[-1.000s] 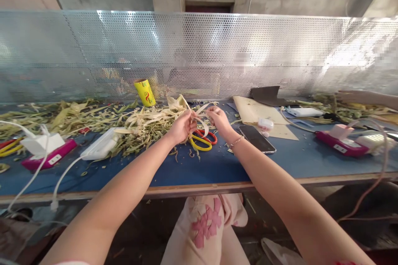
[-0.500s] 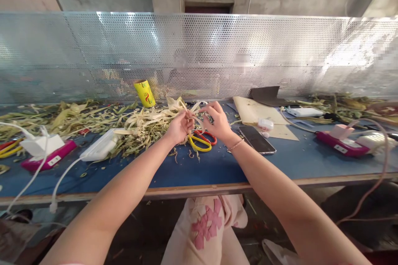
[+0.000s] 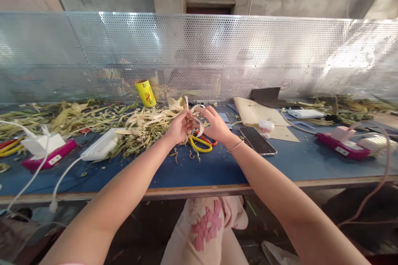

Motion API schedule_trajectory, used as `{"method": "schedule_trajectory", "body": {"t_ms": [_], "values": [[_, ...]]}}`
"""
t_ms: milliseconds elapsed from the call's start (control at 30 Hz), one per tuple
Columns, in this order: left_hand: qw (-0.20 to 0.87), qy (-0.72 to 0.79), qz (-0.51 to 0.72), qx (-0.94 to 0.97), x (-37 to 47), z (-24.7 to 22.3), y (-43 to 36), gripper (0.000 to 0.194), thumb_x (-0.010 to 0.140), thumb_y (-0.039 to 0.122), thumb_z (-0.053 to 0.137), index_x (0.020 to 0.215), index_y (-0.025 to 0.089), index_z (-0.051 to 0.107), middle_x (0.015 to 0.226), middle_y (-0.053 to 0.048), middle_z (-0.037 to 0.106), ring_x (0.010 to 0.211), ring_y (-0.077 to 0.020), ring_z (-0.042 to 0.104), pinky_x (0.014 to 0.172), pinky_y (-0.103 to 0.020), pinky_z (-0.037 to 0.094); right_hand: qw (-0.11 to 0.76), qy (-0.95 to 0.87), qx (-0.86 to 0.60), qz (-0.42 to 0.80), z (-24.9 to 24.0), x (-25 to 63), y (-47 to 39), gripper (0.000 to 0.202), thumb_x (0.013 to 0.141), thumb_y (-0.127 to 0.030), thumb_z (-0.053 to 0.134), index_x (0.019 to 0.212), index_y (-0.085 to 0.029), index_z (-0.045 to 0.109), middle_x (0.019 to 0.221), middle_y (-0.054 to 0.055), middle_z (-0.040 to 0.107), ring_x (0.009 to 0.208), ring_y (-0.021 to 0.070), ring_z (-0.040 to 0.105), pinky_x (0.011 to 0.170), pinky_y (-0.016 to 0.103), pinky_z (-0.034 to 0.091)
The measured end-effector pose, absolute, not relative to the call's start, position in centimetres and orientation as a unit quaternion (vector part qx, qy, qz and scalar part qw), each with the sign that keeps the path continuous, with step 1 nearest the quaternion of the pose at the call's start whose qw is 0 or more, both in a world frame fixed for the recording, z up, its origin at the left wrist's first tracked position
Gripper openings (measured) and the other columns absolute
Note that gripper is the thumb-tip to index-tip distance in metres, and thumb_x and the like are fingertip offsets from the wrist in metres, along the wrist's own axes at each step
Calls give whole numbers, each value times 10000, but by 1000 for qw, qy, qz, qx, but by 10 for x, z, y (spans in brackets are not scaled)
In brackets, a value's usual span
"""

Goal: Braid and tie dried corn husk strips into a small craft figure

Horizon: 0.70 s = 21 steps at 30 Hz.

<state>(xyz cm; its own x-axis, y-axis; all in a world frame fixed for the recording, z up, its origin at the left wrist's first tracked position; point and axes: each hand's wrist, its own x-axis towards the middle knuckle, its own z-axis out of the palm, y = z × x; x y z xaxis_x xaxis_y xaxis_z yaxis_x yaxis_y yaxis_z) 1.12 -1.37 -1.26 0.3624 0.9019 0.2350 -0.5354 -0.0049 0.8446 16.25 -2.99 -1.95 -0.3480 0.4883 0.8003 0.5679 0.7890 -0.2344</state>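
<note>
Over the middle of the blue table, my left hand (image 3: 180, 126) is closed in a pinch on pale dried husk strips. One strip (image 3: 199, 129) curls into a loop between the two hands. My right hand (image 3: 217, 125) has its fingers bent round that loop and appears to grip the strip, though the fingertips are partly hidden. Just below the hands lie scissors with a yellow handle (image 3: 200, 145) and a red handle, their blades covered. A heap of dried husks and leaves (image 3: 139, 132) spreads left of and behind my left hand.
A yellow tube (image 3: 145, 93) stands tilted behind the heap. Right of my hand are a phone (image 3: 257, 140), a white earphone case (image 3: 266, 125) and brown paper (image 3: 253, 109). Magenta power strips (image 3: 48, 155) with cables flank the work area. A perforated metal screen (image 3: 199, 58) borders the far side.
The pale strip between my hands has turned into a wider, clearer loop. My right hand has shifted slightly, its fingers lower and more curled. My left hand stays nearly in place.
</note>
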Motion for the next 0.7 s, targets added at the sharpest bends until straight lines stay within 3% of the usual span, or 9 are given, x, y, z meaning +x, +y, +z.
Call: {"method": "schedule_trajectory", "body": {"t_ms": [233, 500, 700], "values": [[636, 223, 541, 504, 14, -13, -16, 281, 660, 345, 662, 609, 147, 469, 552, 45, 473, 420, -21, 402, 385, -154, 308, 501, -815, -291, 3, -26, 159, -26, 563, 794, -276, 508, 1309, -255, 281, 974, 73, 469, 635, 119, 471, 655, 332, 495], [621, 209, 548, 521, 14, -13, -17, 283, 627, 281, 686, 559, 150, 445, 469, 65, 388, 393, -17, 349, 384, -160, 280, 531, -795, -292, 9, -22, 157, -29, 273, 828, -303, 464, 1092, -236, 487, 876, 59, 547, 737, 156, 527, 686, 337, 483], [650, 181, 528, 515, 10, -12, -15, 284, 661, 208, 614, 519, 157, 374, 470, 55, 370, 398, -26, 311, 410, -191, 273, 569, -762, -306, 43, -19, 160, -24, 146, 764, -184, 515, 896, -195, 575, 773, 35, 582, 746, 154, 552, 696, 310, 455]]}}
